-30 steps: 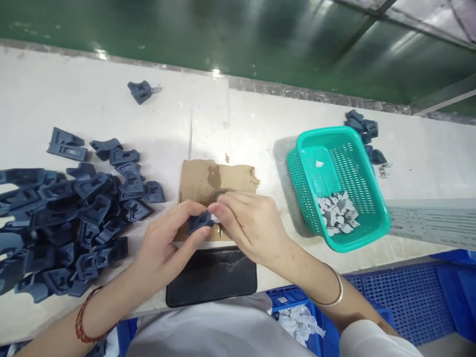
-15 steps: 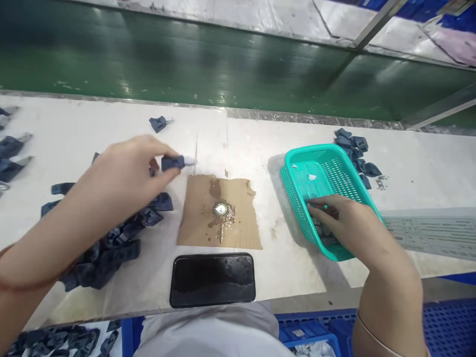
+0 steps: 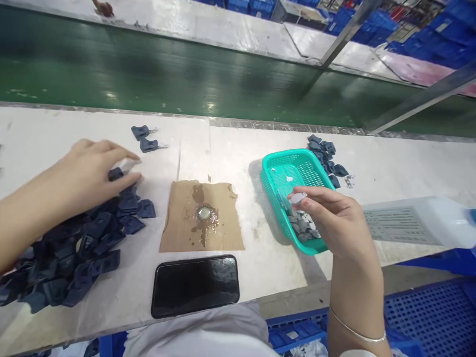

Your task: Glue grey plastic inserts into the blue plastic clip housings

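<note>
My left hand (image 3: pixel 98 171) reaches over a heap of dark blue plastic pieces (image 3: pixel 98 225), thumb and fingers apart. A dark piece and something whitish show between them; I cannot tell whether they touch it. Two dark blue pieces with clear tips (image 3: pixel 149 145) lie just beyond. My right hand (image 3: pixel 334 218) pinches a small, flat white piece (image 3: pixel 298 198) above a green plastic basket (image 3: pixel 273 210). Small grey and white pieces (image 3: pixel 303 227) lie in the basket's near end. Between the hands, a round metal-rimmed disc (image 3: pixel 204 213) rests on wet-stained brown cardboard (image 3: pixel 174 233).
A black phone (image 3: pixel 195 286) lies at the table's front edge. More dark blue pieces (image 3: pixel 327 156) sit behind the basket. To its right is a translucent container with a printed label (image 3: pixel 397 223). A green belt (image 3: pixel 167 84) runs along the back, with a metal post (image 3: pixel 349 32) beyond.
My left hand has let go of a dark blue piece, now beside another at the back, and moved left to the heap. My right hand has risen from the basket with a white piece.
</note>
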A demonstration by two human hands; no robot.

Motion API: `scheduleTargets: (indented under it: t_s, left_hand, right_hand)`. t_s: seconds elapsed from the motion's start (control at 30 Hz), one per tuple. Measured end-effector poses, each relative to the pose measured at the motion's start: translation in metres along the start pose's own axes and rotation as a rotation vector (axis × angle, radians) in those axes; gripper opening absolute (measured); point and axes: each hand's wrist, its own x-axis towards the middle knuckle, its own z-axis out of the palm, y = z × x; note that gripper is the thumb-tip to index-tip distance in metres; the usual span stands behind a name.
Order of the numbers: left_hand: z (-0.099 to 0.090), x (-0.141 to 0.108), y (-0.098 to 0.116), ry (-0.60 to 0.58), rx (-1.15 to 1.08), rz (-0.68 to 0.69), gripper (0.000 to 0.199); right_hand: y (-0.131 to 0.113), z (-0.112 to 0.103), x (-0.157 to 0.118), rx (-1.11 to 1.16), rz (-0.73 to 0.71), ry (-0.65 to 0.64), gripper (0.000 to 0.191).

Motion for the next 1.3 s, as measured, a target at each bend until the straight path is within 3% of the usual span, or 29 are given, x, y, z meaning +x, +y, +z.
scheduleTargets:
  t_s: [0.07,0.17,0.43,0.67,0.83,0.97,1.07,1.17,1.3]
  left_hand:
    - [-0.001,-0.011,-0.007,-0.123,0.006,0.04,0.056]
    - [-0.003,-0.021,-0.013,-0.194,-0.036,0.057,0.053]
    - [0.004,-0.021,-0.031,-0.165,-0.041,0.059,0.028]
    - [-0.002,-0.029,-0.021,-0.094,0.033,0.004,0.024]
    - [0.0,-0.029,-0.021,-0.059,-0.079,-0.013,0.02]
    - [-0.002,-0.029,-0.019,0.074,-0.155,-0.052,0.023]
    - [-0.008,-0.038,-0.005,0.236,-0.21,-0.104,0.032]
    - [-0.012,-0.058,0.02,0.302,-0.428,-0.219,0.039]
    - [0.002,-0.088,0.057,0.098,-1.036,-0.213,0.025]
  right_hand:
    - [-0.007,0.011,0.0,0.093,-0.033,-0.018,0.024]
    - [-0.018,0.032,0.003,0.212,-0.076,-0.087,0.025]
    - [-0.029,0.082,0.004,0.351,-0.009,-0.298,0.026]
    - [-0.024,0.114,0.009,0.346,0.054,-0.395,0.025]
    - [-0.019,0.123,0.009,0.421,0.127,-0.468,0.019]
    - [-0.013,0.124,0.01,0.384,0.104,-0.406,0.016]
    - [-0.009,0.124,0.011,0.321,0.112,-0.372,0.021]
    - [-0.006,0.125,0.011,0.392,0.141,-0.378,0.015]
    - [-0.001,0.126,0.012,0.438,0.164,-0.363,0.015]
